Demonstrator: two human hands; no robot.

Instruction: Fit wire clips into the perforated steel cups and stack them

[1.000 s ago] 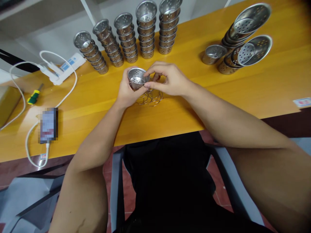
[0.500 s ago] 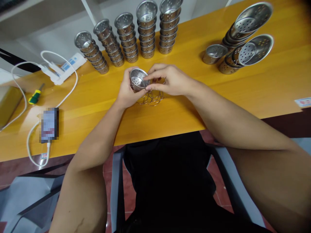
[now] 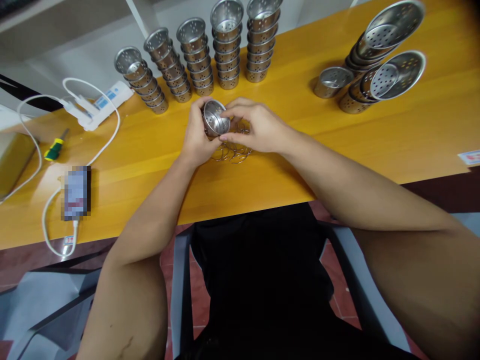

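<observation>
**Wire handle meets strainer cup at the bench**

Orange-yellow wood makes up the table [image 3: 337,145], set against a pale wall, and both bare hands work just above its middle. The left hand [image 3: 197,137] is curled around a small perforated steel cup [image 3: 214,117], which is tilted so its open mouth faces up and toward the right. The right hand [image 3: 258,127] is closed to a narrow pinch at the cup's rim, thumb and forefinger touching the metal; whether a wire is already between those fingertips cannot be told. Directly beneath the hands, on the wood, lies a loose heap of wire rings [image 3: 232,150].

Judging by the pose, the step in hand is fitting a wire piece to the cup's rim. The next move seems to call for a steady grip from the left hand and fine, aimed pressure from the right, since the holes are small.

Farther back, five leaning stacks of finished cups [image 3: 210,55] stand in a row. To the right lie wider strainer bowls [image 3: 378,60], nested on their sides, with one lone cup beside them. Off to the left are a white power strip [image 3: 97,102] with its cable, a screwdriver [image 3: 54,147], and a phone [image 3: 76,192].
</observation>
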